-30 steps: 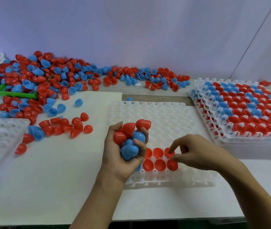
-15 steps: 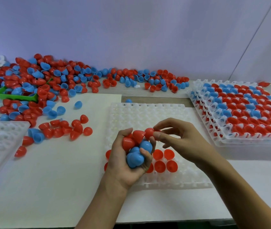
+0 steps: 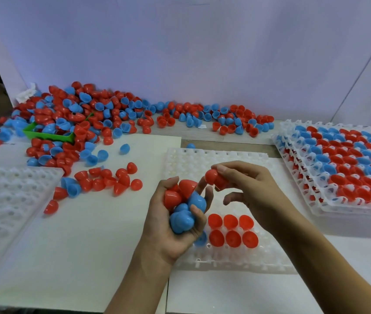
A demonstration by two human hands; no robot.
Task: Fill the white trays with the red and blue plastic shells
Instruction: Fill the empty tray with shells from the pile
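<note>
we saw a pale work surface spread across the lower frame, backed by a plain lilac-white wall. at the left edge lay an empty white tray, its cups bare. above it, in the upper left, a big heap of red and blue shells ran along the wall toward the middle, half burying a green tray; a smaller loose cluster of shells sat just below the heap.

in the centre lay the white tray being filled, with six red shells seated in two rows near its lower edge and one blue shell just left of them, partly hidden by the hand.

over that tray our left hand was curled tight round a handful of shells, red above and blue below. just to its right, our right hand pinched a single red shell between thumb and fingertips, the other fingers loosely bent.

at the right of the frame stood a stack of filled trays, the top one packed with red and blue shells.
</note>
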